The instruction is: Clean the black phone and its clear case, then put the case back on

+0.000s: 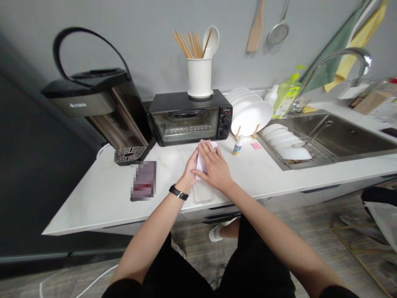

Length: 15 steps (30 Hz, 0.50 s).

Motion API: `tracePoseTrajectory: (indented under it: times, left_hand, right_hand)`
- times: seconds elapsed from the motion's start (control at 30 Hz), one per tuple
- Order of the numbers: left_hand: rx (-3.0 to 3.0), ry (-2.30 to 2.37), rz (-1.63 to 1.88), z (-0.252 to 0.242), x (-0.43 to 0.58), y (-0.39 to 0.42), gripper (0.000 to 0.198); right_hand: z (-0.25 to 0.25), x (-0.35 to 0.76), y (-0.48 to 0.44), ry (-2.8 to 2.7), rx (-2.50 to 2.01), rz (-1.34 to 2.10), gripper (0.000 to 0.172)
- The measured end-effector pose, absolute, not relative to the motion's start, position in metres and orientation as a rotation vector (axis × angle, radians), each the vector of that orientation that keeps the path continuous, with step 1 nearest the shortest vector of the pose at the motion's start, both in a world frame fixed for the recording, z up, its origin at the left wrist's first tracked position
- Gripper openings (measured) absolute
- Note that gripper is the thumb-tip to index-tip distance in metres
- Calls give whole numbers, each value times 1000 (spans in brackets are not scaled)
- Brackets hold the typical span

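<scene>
Left grip (pixel 191 166): holding flat pale-lilac slab (pixel 200 164). Right grip (pixel 216 165): fingers extended flat over it. Transparent rectangular case (pixel 203 194): off slab, on white bench (pixel 102 194), nearside of grip. Handling seemingly under way; completion unclear.

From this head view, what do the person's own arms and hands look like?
Both forearms are bare below short black fabric sleeves. The left hand and right hand are gloveless. A black strap with a silver-coloured metal buckle circles the left wrist; the right wrist is bare.
</scene>
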<state>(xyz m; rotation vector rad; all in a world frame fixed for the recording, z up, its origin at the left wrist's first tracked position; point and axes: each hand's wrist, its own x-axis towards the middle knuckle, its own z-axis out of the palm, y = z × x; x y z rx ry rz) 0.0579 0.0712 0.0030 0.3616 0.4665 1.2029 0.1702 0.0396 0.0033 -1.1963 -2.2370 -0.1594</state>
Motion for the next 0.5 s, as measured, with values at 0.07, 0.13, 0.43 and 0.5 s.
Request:
tracePoseTrajectory:
  times: [0.07,0.13,0.43,0.5]
  left_hand:
    - [376,445,1196,6,58,70,51]
    - [400,440,1148,9,56,67,52]
    - [504,485,1120,11,45,62,58]
    - [502,498,1118,9,47,63,58]
  right_hand:
    - [-2,170,30,-2255,-1185,-156,88]
    - [-7,170,21,-2278,-1166,-155,86]
    - [-28,182,-17,-2334,-1169,-143,82]
    - [-28,188,-16,-2289,-1221,-149,82]
